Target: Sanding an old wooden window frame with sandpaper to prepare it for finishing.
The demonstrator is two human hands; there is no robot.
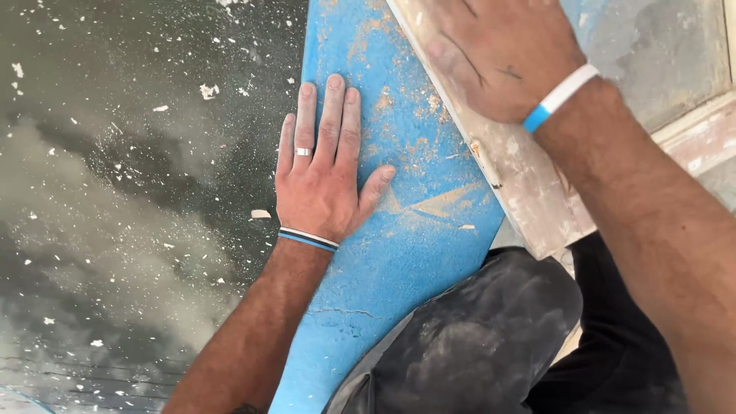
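My left hand (pixel 322 165) lies flat, fingers spread, on the left edge of a long blue board (pixel 414 230) dusted with tan powder. It wears a ring and a striped wristband. My right hand (pixel 502 57), with a white and blue wristband, presses down on a pale, dust-stained wooden board (pixel 529 192) that lies slanted along the blue board's right side. The fingers of the right hand run out of view at the top. My knee in dark, dusty trousers (pixel 475 337) rests at the blue board's lower right.
A dark floor (pixel 115 192) strewn with white chips and pale dust fills the left. A grey surface with a pale frame edge (pixel 698 130) lies at the upper right. A crack (pixel 337 312) crosses the blue board near its lower end.
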